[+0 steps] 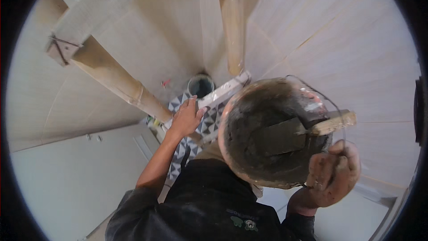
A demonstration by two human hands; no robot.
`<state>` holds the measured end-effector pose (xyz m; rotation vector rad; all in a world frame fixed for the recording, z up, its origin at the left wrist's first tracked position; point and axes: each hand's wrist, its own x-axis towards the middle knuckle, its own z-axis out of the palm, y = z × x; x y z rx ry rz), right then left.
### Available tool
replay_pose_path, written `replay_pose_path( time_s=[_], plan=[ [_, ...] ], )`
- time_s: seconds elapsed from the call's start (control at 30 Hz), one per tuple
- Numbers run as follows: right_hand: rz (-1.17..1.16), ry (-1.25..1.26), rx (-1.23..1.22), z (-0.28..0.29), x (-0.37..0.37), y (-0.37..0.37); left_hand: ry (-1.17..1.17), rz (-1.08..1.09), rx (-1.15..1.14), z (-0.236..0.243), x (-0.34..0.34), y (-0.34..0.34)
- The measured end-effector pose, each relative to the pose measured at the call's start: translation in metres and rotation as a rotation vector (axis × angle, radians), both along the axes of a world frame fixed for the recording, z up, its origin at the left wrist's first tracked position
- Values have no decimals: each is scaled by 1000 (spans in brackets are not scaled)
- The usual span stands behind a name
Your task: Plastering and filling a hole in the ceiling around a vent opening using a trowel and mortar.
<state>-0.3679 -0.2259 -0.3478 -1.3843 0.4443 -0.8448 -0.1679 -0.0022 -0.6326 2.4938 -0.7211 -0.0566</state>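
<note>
My right hand [334, 174], smeared with grey, is closed around the thin wire handle [331, 101] of a round bucket [226, 145]. Wet grey mortar [249, 109] coats the inside of the bucket. In it lies a trowel [281, 137] with a flat rectangular blade covered in mortar. Its wooden grip [332, 124] sticks out over the right rim, close to my right hand. To the left, my left hand [187, 115] rests on a pale wooden crossbar [225, 91], fingers stretched across it and thumb apart.
Bamboo poles, one at left [116, 76] and one at the top [231, 22], rise beside the crossbar. Far below, a small bucket [200, 85] stands by the patterned tile floor [209, 122]. Pale walls [312, 27] surround me, and a light panel [84, 174] lies at lower left.
</note>
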Motion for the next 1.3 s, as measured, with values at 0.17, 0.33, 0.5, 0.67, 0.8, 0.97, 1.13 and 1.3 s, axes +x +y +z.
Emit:
replay_pose_path(
  time_s=[0.17,0.33,0.5,0.67,0.8,0.97,1.13,1.3],
  plan=[
    [-45,61,-29,-24,-22,-27,370,-36,478,26,16,-29],
    [262,-21,-1,-43,-65,-50,296,-21,436,21,15,-36],
    [199,118,-107,-72,-106,-62,262,38,474,12,13,-43],
    [-40,354,254,-77,-137,-52,276,75,505,18,11,-48],
    [-138,507,395,-85,-151,-37,266,93,508,23,11,-50],
    [-513,620,416,-116,-168,-32,257,95,459,15,12,-44],
    [-743,698,571,-175,-237,-43,266,91,397,13,13,-42],
    [-757,667,650,-266,-316,-40,281,47,268,4,13,-36]
  ],
)
